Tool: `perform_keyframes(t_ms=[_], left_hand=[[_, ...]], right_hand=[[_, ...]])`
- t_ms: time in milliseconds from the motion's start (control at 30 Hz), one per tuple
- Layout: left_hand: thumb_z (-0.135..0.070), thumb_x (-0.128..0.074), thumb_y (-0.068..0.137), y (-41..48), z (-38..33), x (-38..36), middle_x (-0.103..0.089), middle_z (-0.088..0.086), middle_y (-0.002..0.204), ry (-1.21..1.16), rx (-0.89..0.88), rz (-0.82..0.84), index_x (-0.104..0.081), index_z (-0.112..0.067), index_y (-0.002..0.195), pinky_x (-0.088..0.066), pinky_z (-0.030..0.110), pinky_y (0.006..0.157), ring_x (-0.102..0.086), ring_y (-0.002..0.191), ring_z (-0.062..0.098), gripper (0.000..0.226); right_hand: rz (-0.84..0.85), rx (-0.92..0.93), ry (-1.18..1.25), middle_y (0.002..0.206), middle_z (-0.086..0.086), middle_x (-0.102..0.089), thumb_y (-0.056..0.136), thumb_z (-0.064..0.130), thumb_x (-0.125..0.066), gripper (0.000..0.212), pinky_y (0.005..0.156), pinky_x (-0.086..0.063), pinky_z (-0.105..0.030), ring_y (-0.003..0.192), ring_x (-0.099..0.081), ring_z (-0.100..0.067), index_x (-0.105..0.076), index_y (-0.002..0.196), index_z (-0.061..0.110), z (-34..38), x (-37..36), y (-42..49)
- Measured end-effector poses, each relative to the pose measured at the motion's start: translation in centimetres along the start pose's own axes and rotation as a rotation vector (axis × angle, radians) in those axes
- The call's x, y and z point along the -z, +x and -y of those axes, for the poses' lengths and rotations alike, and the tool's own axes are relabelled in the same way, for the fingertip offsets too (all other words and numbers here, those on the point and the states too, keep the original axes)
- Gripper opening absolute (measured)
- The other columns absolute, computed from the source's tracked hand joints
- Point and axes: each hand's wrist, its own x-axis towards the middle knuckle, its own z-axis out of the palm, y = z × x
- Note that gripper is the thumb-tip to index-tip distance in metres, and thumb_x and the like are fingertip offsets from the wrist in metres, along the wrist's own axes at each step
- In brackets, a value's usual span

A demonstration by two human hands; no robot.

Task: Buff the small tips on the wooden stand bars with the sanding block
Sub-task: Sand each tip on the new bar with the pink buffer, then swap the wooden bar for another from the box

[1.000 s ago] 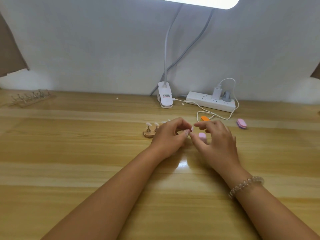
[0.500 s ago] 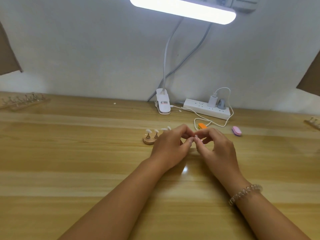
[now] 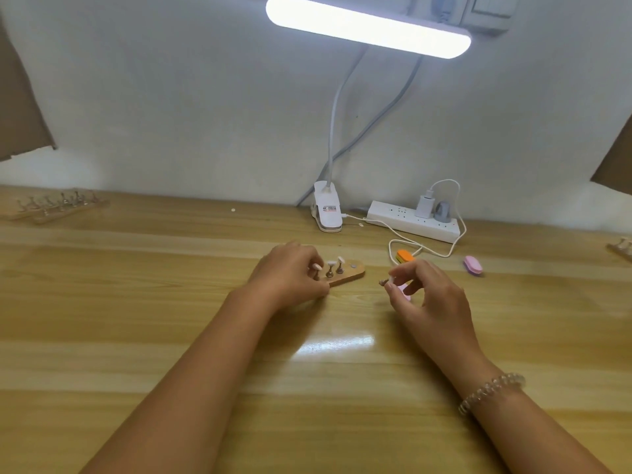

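Observation:
A short wooden stand bar [image 3: 346, 277] lies mid-table with two white tips on metal pegs [image 3: 335, 265] standing on it and one bare metal spot near its right end. My left hand [image 3: 290, 273] grips the bar's left end, fingers curled over it and thumb against the front edge. My right hand [image 3: 429, 297] hovers to the right, apart from the bar, and pinches a small peg with a tip [image 3: 385, 281] between thumb and forefinger. A pink sanding block [image 3: 406, 293] lies on the table under that hand, mostly hidden by the fingers.
An orange block [image 3: 404, 256] and a second pink block [image 3: 473, 265] lie behind my right hand beside a white cable. A clip lamp base [image 3: 327, 213] and power strip [image 3: 408, 221] stand by the wall. More stand bars lie far left [image 3: 58, 206] and far right [image 3: 622, 248].
My hands were joined at the middle over the tip; they have parted. The left hand went back to the bar's left end and the right hand drew right with the peg.

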Motion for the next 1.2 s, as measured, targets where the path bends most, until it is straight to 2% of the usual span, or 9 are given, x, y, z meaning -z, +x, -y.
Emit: perform_keyframes(t_ms=[167,333,400,667,767,867,967,1100,1200], left_hand=[[-0.036,-0.075,0.075,-0.1,-0.4,0.4,-0.060,-0.007,0.119,-0.042,0.002,0.071,-0.065,-0.030,0.118,-0.049,0.035,0.093,-0.056,0.111,0.016,0.044],[-0.026,-0.076,0.076,-0.7,-0.8,1.2,-0.057,-0.021,0.100,-0.153,-0.032,0.247,-0.062,-0.035,0.113,-0.046,0.021,0.076,-0.057,0.096,0.002,0.041],[-0.023,-0.077,0.075,-0.9,-1.2,1.5,-0.058,-0.022,0.102,-0.165,-0.056,0.296,-0.061,-0.037,0.109,-0.046,0.020,0.074,-0.056,0.095,-0.001,0.040],[-0.020,-0.078,0.073,-1.2,-2.3,1.8,-0.058,-0.017,0.114,-0.148,-0.102,0.332,-0.058,-0.036,0.109,-0.050,0.026,0.078,-0.054,0.092,0.003,0.044],[-0.020,-0.078,0.073,-1.2,-2.3,1.8,-0.058,-0.017,0.113,-0.155,-0.104,0.334,-0.057,-0.036,0.108,-0.049,0.025,0.076,-0.054,0.094,0.004,0.044],[-0.020,-0.078,0.073,-1.1,-2.2,1.8,-0.056,-0.020,0.110,-0.158,-0.115,0.327,-0.057,-0.037,0.106,-0.049,0.026,0.079,-0.054,0.095,0.003,0.043],[-0.021,-0.077,0.072,-1.2,-2.2,1.8,-0.055,-0.020,0.109,-0.145,-0.130,0.327,-0.055,-0.039,0.102,-0.048,0.027,0.078,-0.053,0.090,0.003,0.041],[-0.023,-0.078,0.073,-1.3,-2.5,2.2,-0.055,-0.015,0.113,-0.091,-0.144,0.308,-0.054,-0.038,0.105,-0.049,0.028,0.081,-0.051,0.094,0.006,0.042],[-0.035,-0.086,0.070,-1.4,-2.6,3.0,-0.048,-0.012,0.128,-0.106,-0.139,0.315,-0.047,-0.037,0.127,-0.045,0.032,0.099,-0.046,0.115,0.010,0.069]], right_hand=[[0.015,0.010,0.002,0.088,0.014,-0.063,0.085,0.015,-0.073,0.013,0.085,-0.049,-0.051,0.079,-0.062,-0.010,-0.065,0.094,0.019,0.1,0.0,-0.1],[0.024,0.041,0.004,0.088,0.012,-0.063,0.085,0.014,-0.074,0.013,0.083,-0.049,-0.051,0.078,-0.063,-0.011,-0.066,0.094,0.018,0.2,0.0,-0.1],[0.035,0.055,-0.005,0.088,0.011,-0.063,0.084,0.014,-0.074,0.013,0.081,-0.050,-0.051,0.076,-0.062,-0.011,-0.066,0.093,0.019,0.2,-0.1,-0.2],[0.096,0.071,-0.061,0.086,0.018,-0.060,0.084,0.021,-0.074,0.020,0.086,-0.048,-0.048,0.078,-0.059,-0.007,-0.064,0.100,0.028,-0.1,-0.3,-0.3],[0.119,0.056,-0.106,0.098,0.020,-0.056,0.083,0.034,-0.072,0.036,0.095,-0.039,-0.040,0.093,-0.055,-0.005,-0.058,0.115,0.035,-0.5,-0.3,-0.3],[0.203,0.011,-0.193,0.112,0.024,-0.048,0.081,0.051,-0.066,0.052,0.100,-0.023,-0.033,0.114,-0.040,-0.005,-0.048,0.129,0.039,-0.9,-0.3,-0.4],[0.268,0.034,-0.278,0.108,0.027,-0.047,0.080,0.062,-0.061,0.046,0.091,-0.013,-0.026,0.117,-0.032,-0.005,-0.055,0.121,0.042,-1.1,-0.4,-0.3],[0.242,0.114,-0.280,0.101,0.025,-0.054,0.077,0.066,-0.064,0.042,0.095,-0.018,-0.031,0.109,-0.037,-0.007,-0.064,0.109,0.039,-1.2,0.2,0.0],[0.134,0.201,-0.290,0.096,0.022,-0.057,0.075,0.059,-0.073,0.037,0.093,-0.019,-0.032,0.103,-0.044,-0.012,-0.069,0.101,0.033,-1.3,1.5,0.6]])
